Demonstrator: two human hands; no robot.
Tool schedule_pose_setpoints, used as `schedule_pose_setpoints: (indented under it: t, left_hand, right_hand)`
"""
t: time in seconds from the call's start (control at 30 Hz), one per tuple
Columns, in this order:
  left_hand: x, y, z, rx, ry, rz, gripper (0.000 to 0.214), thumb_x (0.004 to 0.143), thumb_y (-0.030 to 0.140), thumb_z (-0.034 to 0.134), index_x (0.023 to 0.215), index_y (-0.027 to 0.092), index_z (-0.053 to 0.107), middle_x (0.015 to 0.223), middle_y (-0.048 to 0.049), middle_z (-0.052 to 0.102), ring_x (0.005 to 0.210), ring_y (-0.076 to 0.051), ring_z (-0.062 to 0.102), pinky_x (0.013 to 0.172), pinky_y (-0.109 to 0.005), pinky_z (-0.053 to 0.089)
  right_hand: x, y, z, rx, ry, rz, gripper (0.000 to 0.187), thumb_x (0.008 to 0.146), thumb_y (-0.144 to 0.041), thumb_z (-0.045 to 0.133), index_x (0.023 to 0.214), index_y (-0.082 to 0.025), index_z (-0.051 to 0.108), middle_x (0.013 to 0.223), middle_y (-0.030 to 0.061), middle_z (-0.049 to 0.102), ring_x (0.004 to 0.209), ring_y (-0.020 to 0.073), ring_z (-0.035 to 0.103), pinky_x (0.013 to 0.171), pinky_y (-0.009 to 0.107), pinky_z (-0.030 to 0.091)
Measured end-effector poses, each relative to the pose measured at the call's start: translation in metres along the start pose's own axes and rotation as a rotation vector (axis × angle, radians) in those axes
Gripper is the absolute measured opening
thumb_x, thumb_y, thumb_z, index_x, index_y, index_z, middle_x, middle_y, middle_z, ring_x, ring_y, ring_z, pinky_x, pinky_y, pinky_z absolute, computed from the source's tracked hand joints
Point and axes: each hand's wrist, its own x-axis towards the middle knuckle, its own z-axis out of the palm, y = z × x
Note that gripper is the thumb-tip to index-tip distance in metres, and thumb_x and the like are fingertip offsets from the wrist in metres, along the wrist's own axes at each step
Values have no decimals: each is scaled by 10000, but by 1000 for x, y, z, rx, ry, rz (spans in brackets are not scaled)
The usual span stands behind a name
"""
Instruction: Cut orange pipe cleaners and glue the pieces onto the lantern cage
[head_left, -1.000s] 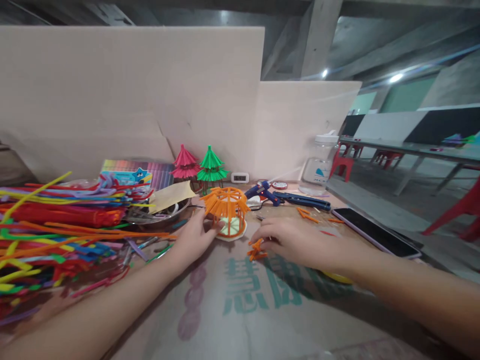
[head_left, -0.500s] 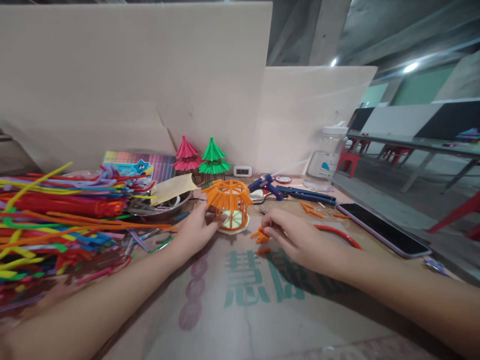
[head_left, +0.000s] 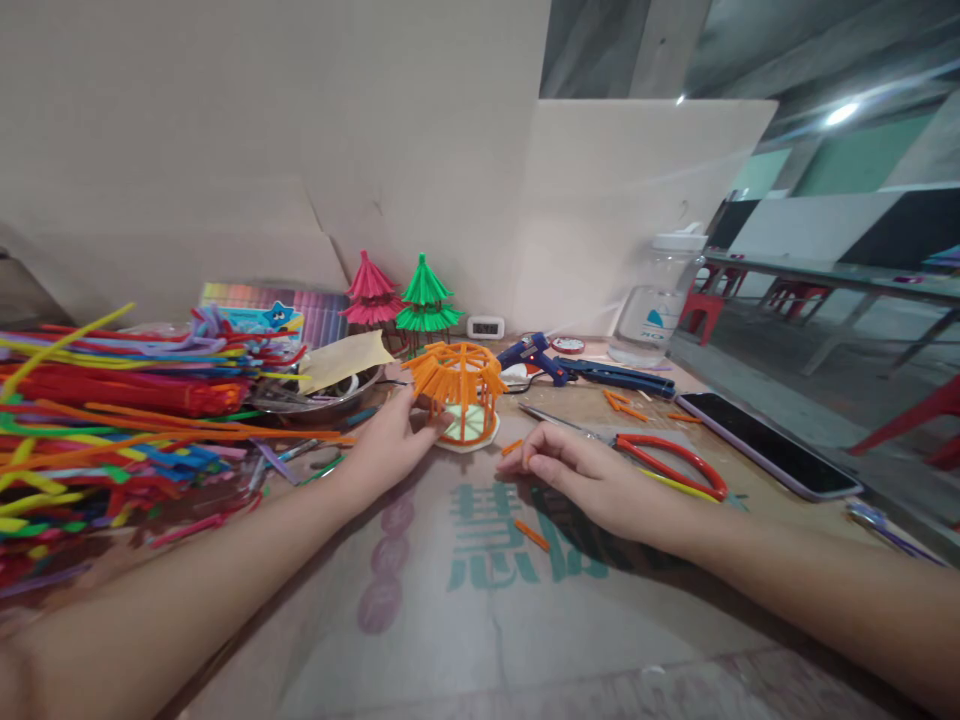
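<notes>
A small orange pavilion model (head_left: 463, 385), seemingly of pipe cleaner pieces, stands on a pale round base (head_left: 469, 442). My left hand (head_left: 394, 440) grips its left side, thumb at the base and the other fingers partly hidden behind it. Right of the model, my right hand (head_left: 574, 468) rests low over the table with fingers curled in; what they hold, if anything, is hidden. One short orange piece (head_left: 512, 447) lies by its fingertips and another orange piece (head_left: 532, 535) nearer me. Beside that hand lie red-handled scissors (head_left: 671, 462), blades pointing left.
Piled pipe cleaners (head_left: 112, 440) spread along the left, by a metal bowl (head_left: 330, 400). Pink (head_left: 370, 290) and green (head_left: 427, 293) models stand behind with a small clock (head_left: 485, 327). A blue glue gun (head_left: 536, 355), a water bottle (head_left: 656, 300) and a phone (head_left: 769, 443) are to the right.
My right hand has shifted slightly left and down over the cluster of orange pieces, which no longer shows. The scissors are now more exposed. My left hand stays on the model.
</notes>
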Motion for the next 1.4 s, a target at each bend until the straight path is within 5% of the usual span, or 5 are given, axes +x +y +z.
schedule_pose_setpoints:
  t: [0.3, 0.53, 0.93, 1.1, 1.4]
  left_hand:
    - [0, 0, 0, 38, 0, -1, 404, 847, 483, 561, 1101, 169, 576, 1091, -110, 691, 1023, -286, 654, 919, -429, 509]
    - [1, 2, -1, 36, -9, -13, 413, 841, 478, 566, 1113, 167, 564, 1112, -116, 682, 1041, -287, 647, 926, -439, 504]
    - [0, 4, -1, 12, -8, 9, 383, 840, 455, 573, 1101, 175, 559, 1083, -103, 687, 1029, -282, 653, 921, -430, 507]
    - [0, 9, -1, -35, -22, 22, 361, 843, 432, 568, 1097, 176, 558, 1092, -97, 688, 1023, -271, 661, 905, -408, 518]
    - [0, 4, -1, 16, -22, 21, 401, 852, 463, 563, 1130, 174, 572, 1085, -101, 693, 1008, -276, 662, 897, -409, 520]
  right_hand:
    - [1, -3, 2, 84, -208, -169, 225, 1007, -403, 406, 982, -204, 507, 1247, 88, 559, 1174, 177, 566, 1034, 400, 442]
    - [7, 6, -7, 111, 173, -23, 247, 979, -457, 429, 894, -225, 439, 626, -76, 485, 473, 85, 490, 458, 213, 394]
    - [-15, -29, -8, -50, -256, 76, 257, 1000, -394, 390, 834, -212, 466, 762, 15, 680, 604, 106, 522, 563, 231, 419]
    - [-10, -43, 2, -297, -144, -33, 189, 981, -275, 425, 888, -209, 575, 970, 54, 688, 878, 170, 613, 760, 295, 471]
    - [-14, -4, -18, 108, -69, -37, 263, 991, -412, 445, 853, -198, 512, 858, 26, 609, 873, 165, 597, 820, 321, 450]
